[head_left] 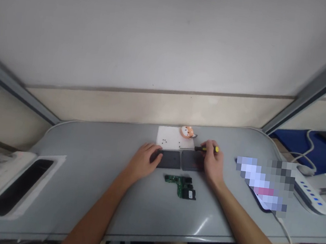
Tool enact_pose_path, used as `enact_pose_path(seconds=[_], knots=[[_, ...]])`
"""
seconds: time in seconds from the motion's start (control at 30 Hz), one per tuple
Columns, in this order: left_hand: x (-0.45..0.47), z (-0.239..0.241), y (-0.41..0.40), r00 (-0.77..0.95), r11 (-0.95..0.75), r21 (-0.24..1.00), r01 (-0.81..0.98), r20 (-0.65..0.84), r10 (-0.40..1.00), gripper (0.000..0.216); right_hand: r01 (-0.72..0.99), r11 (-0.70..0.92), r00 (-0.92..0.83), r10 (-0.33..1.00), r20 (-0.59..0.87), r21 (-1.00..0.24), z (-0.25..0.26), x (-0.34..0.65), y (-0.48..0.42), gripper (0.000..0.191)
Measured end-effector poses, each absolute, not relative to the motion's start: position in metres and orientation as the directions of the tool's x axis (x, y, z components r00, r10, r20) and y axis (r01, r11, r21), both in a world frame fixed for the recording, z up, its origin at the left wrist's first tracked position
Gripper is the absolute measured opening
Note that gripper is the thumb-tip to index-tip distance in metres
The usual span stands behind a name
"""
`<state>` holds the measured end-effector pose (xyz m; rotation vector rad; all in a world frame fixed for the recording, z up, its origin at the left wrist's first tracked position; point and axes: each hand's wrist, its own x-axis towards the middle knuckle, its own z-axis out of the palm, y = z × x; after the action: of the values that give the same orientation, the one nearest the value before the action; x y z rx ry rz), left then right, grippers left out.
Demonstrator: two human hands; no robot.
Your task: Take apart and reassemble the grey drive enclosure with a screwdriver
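My right hand [213,163] is closed around the black and yellow handle of a screwdriver [200,148], whose thin shaft points left over a white sheet [168,133]. Several tiny dark screws [164,141] lie on that sheet. Beneath my left hand [144,161] is the left end of a dark flat panel [170,159], with the thumb and fingers around its edge. A second dark panel [190,161] sits just right of it, partly hidden by my right hand. Nearer to me, a green circuit board [180,185] with black parts rests on the grey table.
An orange and white animal-faced trinket [186,131] sits on the sheet's far right corner. To the right are a phone [261,189] with a blurred screen, a cable [287,232] and a white power strip [311,191]. A black flat device [20,187] lies at left.
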<state>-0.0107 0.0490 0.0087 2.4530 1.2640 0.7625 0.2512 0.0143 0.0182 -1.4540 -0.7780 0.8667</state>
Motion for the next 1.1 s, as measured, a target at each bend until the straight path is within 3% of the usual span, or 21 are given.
enact_pose_path(seconds=[0.13, 0.27, 0.37, 0.57, 0.77, 0.97, 1.1], knots=[[-0.002, 0.018, 0.032, 0.444, -0.598, 0.346, 0.723, 0.431, 0.786, 0.033, -0.027, -0.018, 0.507, 0.862, -0.029, -0.999, 0.022, 0.252, 0.013, 0.043], [0.023, 0.023, 0.003, 0.757, -0.822, 0.265, 0.503, 0.324, 0.568, 0.032, -0.035, 0.048, 0.525, 0.851, 0.022, -0.998, 0.023, 0.252, 0.013, 0.04], [0.039, 0.019, -0.009, 0.829, -0.863, 0.277, 0.423, 0.265, 0.492, 0.03, -0.011, 0.071, 0.527, 0.848, 0.054, -0.997, 0.022, 0.25, 0.013, 0.037], [0.03, 0.019, 0.0, 0.76, -0.835, 0.255, 0.487, 0.348, 0.549, 0.034, 0.054, 0.094, 0.513, 0.851, 0.108, -0.994, 0.022, 0.252, 0.014, 0.038], [-0.01, 0.031, 0.03, 0.428, -0.607, 0.315, 0.73, 0.482, 0.764, 0.03, 0.028, 0.098, 0.484, 0.87, 0.099, -0.995, 0.014, 0.26, 0.018, 0.042], [-0.025, 0.009, 0.048, 0.402, -0.479, 0.442, 0.758, 0.26, 0.878, 0.029, 0.076, 0.136, 0.484, 0.861, 0.156, -0.988, 0.021, 0.263, 0.015, 0.045], [-0.019, 0.003, 0.046, 0.417, -0.473, 0.466, 0.747, 0.226, 0.881, 0.033, 0.126, 0.178, 0.441, 0.871, 0.216, -0.976, 0.027, 0.264, 0.008, 0.049]])
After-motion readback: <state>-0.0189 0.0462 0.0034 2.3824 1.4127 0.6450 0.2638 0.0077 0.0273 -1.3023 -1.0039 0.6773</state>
